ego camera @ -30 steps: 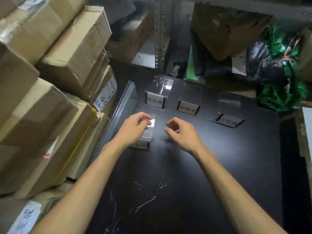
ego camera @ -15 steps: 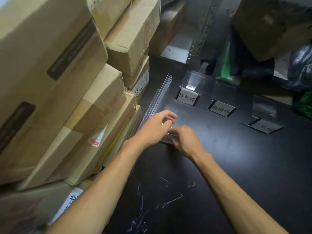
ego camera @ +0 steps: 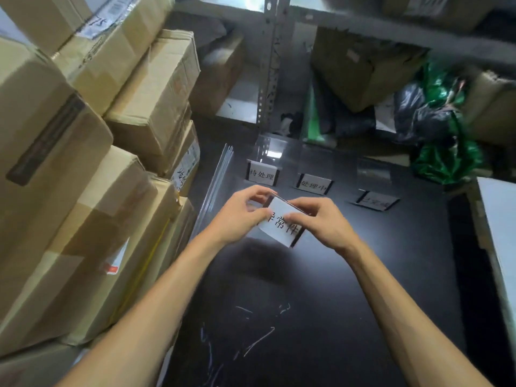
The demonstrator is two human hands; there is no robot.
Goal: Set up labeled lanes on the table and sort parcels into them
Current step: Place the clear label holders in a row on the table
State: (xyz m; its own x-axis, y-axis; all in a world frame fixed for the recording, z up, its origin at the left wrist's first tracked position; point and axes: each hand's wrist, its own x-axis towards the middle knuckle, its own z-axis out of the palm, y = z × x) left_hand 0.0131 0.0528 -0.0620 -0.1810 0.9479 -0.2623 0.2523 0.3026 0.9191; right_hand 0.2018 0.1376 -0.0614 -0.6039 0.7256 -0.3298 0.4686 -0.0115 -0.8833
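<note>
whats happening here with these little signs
A person is holding a clear label stand with a white card in it, the left hand and right hand pinching its edges above the dark table. Three more label stands sit in a row further back. Cardboard boxes are stacked at the left.

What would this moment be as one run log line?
step: lane setup; left hand, right hand: pinch fourth label stand over table; placed: row of three stands; boxes: stacked left

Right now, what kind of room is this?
Probably a parcel storeroom: taped cardboard boxes are piled on the left, metal shelving stands at the back, and labelled sign stands sit in a row on the dark table.
</note>
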